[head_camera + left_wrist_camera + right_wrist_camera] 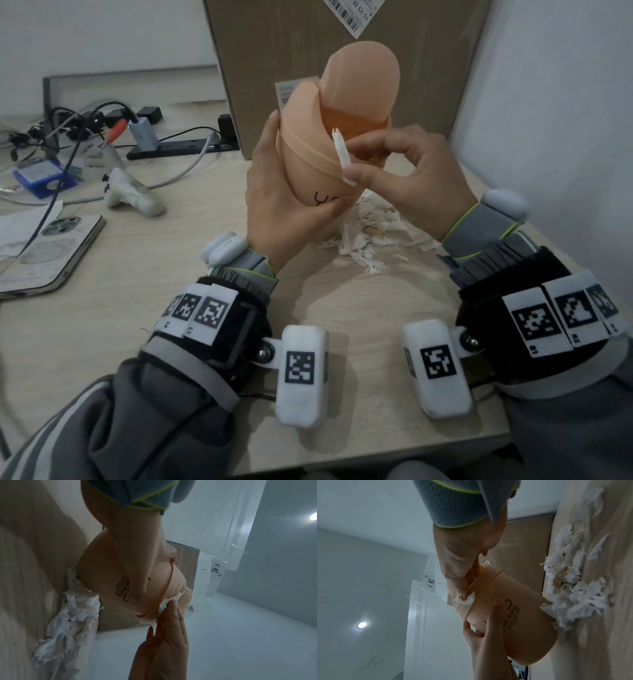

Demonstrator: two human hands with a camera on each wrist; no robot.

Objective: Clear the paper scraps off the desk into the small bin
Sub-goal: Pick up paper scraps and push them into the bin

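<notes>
My left hand [270, 195] grips the small peach bin [308, 161] around its body and holds it tilted, with its swing lid [359, 75] tipped up. The bin's base sits low, at the pile of white paper scraps [370, 233] on the desk. My right hand [358, 164] pinches one white scrap [342, 154] at the bin's rim. In the left wrist view the scrap [169, 601] touches the rim of the bin [106, 574]. The right wrist view shows the scrap [464, 599] between thumb and fingers, beside the bin [513, 615] and the pile [573, 588].
A large cardboard box [342, 51] stands right behind the bin. A wall closes off the right side. To the left lie a white controller [130, 195], a phone [51, 250], a power strip [171, 150] and tangled cables. The desk's front edge [376, 455] is near my forearms.
</notes>
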